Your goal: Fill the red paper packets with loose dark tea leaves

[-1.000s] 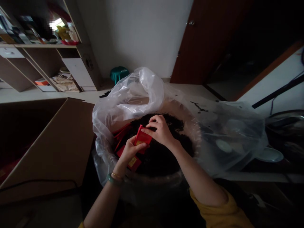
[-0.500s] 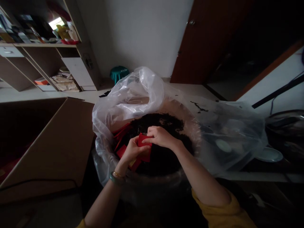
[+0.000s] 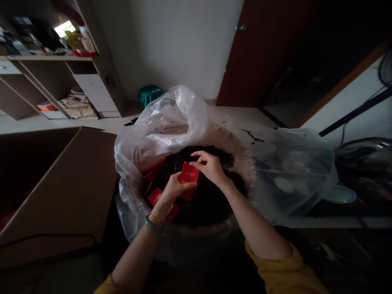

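My left hand (image 3: 175, 188) is closed on a small red packet (image 3: 190, 174) with gold lettering, its thumb across the front. My right hand (image 3: 212, 166) is at the packet's upper right corner; its thumb meets the edge while the index finger stands apart above it. Both hands are over a wide round container lined with a clear plastic bag (image 3: 121, 163). Dark, loose, leaf-like material (image 3: 214, 204) fills much of it. More red packets (image 3: 155, 196) lie on the left side of the material, partly hidden by my left wrist.
A large open cardboard box (image 3: 70, 175) stands at the left. Plastic sheeting (image 3: 294, 163) spreads to the right, near a pale dish (image 3: 340, 194). Behind are a shelf unit (image 3: 92, 94), a green-covered bin (image 3: 149, 94) and a brown door (image 3: 260, 53).
The right fingers have loosened from their pinch on the packet's top and lifted slightly. The packet is now turned more upright, showing its lettered front. The view has shifted a little to the right.
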Available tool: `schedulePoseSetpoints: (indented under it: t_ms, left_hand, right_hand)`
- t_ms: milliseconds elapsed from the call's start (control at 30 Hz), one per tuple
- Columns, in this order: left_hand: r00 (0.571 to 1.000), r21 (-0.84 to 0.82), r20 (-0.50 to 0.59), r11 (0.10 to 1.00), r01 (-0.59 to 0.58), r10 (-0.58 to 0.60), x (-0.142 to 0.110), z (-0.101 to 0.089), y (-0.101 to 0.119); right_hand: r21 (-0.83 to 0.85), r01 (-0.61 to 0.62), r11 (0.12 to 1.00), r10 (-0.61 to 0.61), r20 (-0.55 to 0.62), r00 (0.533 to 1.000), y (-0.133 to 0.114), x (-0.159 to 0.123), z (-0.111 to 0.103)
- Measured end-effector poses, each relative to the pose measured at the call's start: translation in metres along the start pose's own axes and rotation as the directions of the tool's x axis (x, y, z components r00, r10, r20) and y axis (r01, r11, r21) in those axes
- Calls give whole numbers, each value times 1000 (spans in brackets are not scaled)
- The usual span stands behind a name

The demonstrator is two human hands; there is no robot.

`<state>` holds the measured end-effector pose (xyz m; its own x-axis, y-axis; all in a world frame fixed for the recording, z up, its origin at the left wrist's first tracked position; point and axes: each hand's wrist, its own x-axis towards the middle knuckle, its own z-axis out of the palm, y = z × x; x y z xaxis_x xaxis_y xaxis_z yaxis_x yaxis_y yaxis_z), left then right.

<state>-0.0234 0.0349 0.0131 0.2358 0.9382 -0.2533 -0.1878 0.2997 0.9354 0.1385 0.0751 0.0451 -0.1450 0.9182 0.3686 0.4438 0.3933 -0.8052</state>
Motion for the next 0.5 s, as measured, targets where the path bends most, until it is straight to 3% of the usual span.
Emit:
schedulePoseSetpoints:
  t_ms: [133, 200, 267, 367, 500]
  left_hand:
    - [998, 57, -67, 998, -14, 18, 1, -5, -3]
    - [997, 67, -78, 998, -17, 22, 1, -7, -6]
    - [996, 68, -87, 997, -26, 32, 2, -7, -10]
    - [994, 55, -104, 998, -36, 41, 3, -7, -14]
    - [994, 41, -103, 998, -38, 42, 2, -8, -14]
  right_hand:
    - [-232, -194, 953, 192, -34, 981, 30, -10, -24]
    - [-448, -250, 858, 315, 74, 946, 46, -20, -29]
    - [-583, -227, 780, 386, 162, 908, 59, -31, -28]
    - [-638, -241, 732, 449, 185, 874, 70, -40, -23]
    - [-561, -313, 766, 508, 229, 830, 75, -39, -23]
